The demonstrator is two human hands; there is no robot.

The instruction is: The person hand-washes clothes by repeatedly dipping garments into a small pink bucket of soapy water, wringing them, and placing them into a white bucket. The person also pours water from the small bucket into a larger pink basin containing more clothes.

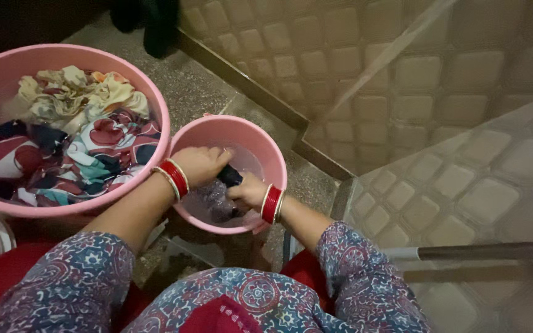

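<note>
Both hands are reaching inside a small round pink plastic bucket [266, 145], the left hand [200, 165] and right hand [248, 191] each clamping on a dark wet cloth [229, 176] between them. The bucket's rim is ringing them closely. Just left, a large pink plastic tub [161, 105] of soaking patterned clothes [75, 148] is touching it; to the right, tiled floor [464, 185] is lying open.

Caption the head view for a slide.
Both hands, left hand and right hand, grip a dark cloth in the small pink bucket.
</note>
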